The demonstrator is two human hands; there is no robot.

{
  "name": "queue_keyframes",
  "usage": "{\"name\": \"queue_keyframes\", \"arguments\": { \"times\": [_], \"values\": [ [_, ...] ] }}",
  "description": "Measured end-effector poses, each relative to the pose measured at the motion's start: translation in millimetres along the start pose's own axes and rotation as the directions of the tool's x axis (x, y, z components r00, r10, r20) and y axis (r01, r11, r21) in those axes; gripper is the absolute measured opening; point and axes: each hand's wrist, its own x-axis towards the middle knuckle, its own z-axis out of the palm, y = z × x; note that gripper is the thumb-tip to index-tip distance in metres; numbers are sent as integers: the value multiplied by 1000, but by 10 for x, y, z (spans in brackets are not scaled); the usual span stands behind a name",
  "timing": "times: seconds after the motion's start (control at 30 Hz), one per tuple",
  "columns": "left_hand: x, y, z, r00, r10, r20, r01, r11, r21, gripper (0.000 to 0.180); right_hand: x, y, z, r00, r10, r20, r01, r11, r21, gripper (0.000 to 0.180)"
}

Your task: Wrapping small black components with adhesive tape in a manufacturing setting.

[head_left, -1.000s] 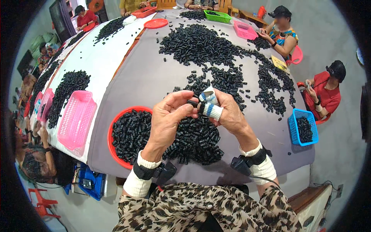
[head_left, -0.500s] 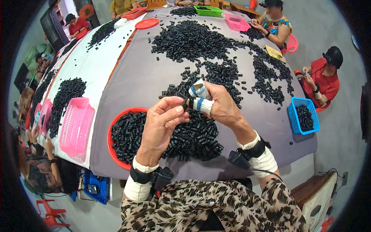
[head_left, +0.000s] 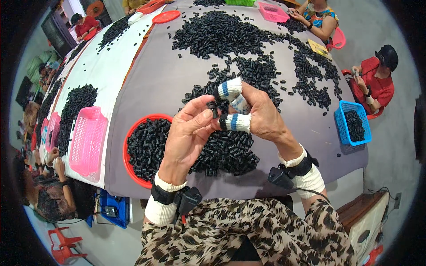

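Observation:
My left hand (head_left: 188, 133) pinches a small black ribbed cylindrical part (head_left: 214, 109) between thumb and fingertips. Close beside it on the right is my right hand (head_left: 264, 115), its covered thumb and forefinger spread apart with nothing visible between them. White knitted finger covers (head_left: 238, 123) with blue stripes and dark tips sit on those two fingers; a pale wrapping shows on another finger behind. Both hands are above a pile of similar black parts (head_left: 228, 155) on the grey-covered table (head_left: 146, 95). A red round tub (head_left: 128, 165) full of these parts stands left of my left hand.
More black parts (head_left: 217, 35) are heaped farther back. A blue basket (head_left: 341, 124) holding parts stands at the right edge, a pink basket (head_left: 95, 146) at the left. A red lid (head_left: 166, 17) lies at the back. Other people sit around the table, one in red (head_left: 377, 84) at right.
My right thumb and forefinger have spread apart and drawn back from the black part, which now shows in my left fingers. The whole view has shifted slightly.

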Motion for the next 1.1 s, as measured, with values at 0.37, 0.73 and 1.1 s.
{"name": "queue_keyframes", "arguments": {
  "times": [0.37,0.73,1.1],
  "values": [
    [47,-49,6,1000,25,-7,-25,1000,-18,21,-31,103,53,999,-33,-42,36,996,83,35],
    [38,-112,149,986,156,-59,-148,980,131,19,-142,239,72,989,88,-118,-61,974,218,37],
    [47,-124,231,980,178,-94,-149,955,255,16,-216,402,139,970,181,-165,-66,843,534,26]
  ]
}}
